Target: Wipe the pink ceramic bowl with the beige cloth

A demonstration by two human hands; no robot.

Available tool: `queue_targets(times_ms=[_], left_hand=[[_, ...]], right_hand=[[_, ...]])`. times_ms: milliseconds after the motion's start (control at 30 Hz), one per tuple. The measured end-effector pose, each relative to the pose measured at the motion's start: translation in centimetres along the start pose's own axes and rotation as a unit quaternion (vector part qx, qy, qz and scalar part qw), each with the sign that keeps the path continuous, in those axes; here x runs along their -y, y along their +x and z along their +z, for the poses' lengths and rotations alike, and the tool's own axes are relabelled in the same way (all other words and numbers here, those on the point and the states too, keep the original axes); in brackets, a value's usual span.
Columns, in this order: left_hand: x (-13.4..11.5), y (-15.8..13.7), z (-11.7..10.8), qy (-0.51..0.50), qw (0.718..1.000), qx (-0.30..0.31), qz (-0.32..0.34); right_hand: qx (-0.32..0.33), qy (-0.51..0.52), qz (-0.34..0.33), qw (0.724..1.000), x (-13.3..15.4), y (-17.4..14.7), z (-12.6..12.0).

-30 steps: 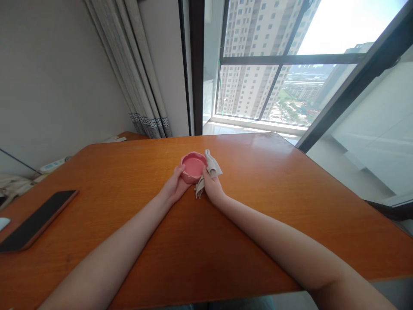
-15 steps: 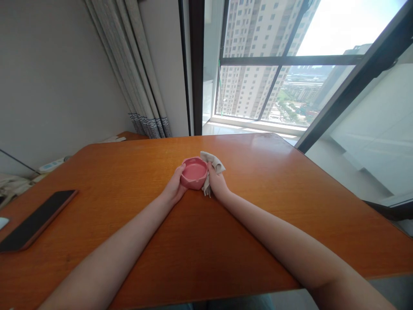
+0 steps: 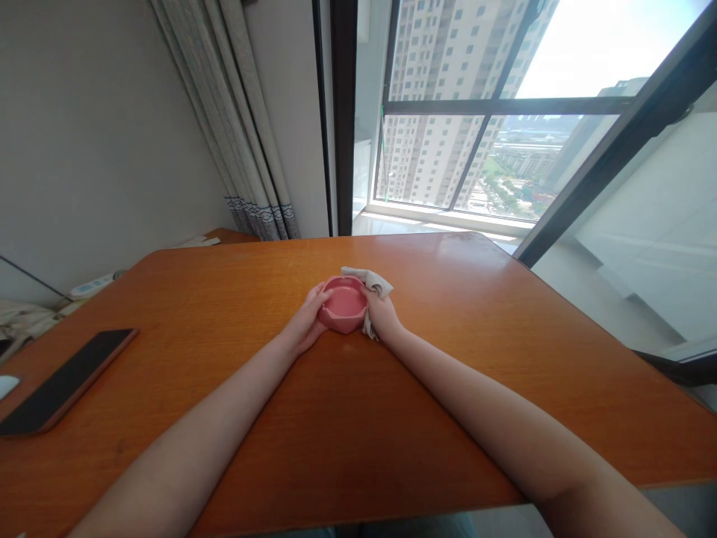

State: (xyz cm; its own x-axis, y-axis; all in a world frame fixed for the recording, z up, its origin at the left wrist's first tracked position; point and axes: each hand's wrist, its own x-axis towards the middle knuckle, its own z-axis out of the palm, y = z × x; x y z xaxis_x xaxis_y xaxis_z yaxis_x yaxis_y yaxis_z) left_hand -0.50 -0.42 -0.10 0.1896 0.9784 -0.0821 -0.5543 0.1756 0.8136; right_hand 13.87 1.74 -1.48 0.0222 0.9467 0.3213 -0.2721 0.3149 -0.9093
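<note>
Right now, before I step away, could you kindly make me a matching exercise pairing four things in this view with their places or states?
1. pink faceted dish
2. pale grey cloth
3. flat black pad
4. grey fabric curtain

A. hanging in folds
B. bunched in the bare right hand
C. gripped by the bare left hand, hollow side showing
D. lying on the orange-brown wooden table

Pairs: 1-C, 2-B, 3-D, 4-A
</note>
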Motion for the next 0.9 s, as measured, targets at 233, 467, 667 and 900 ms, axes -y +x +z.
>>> queue_targets(times_ms=[233,467,667,900], left_hand=[[0.0,0.5,-0.6,-0.026,0.999,0.014,0.045],[-0.4,-0.3,-0.1,0.017,0.996,0.082,0.005],[-0.1,0.0,0.0,0.026,0.999,0.013,0.018],[0.3,0.2,-0.4,-0.011,0.999,-0.031,0.044]], right_hand=[[-0.062,-0.074,-0.017,0.995,-0.9,-2.0,2.2],[-0.099,-0.073,-0.05,0.991,0.6,-1.4,1.3],[-0.04,-0.081,-0.033,0.995,0.8,-0.9,1.2],[-0.092,-0.073,0.025,0.993,-0.5,-2.1,2.3]])
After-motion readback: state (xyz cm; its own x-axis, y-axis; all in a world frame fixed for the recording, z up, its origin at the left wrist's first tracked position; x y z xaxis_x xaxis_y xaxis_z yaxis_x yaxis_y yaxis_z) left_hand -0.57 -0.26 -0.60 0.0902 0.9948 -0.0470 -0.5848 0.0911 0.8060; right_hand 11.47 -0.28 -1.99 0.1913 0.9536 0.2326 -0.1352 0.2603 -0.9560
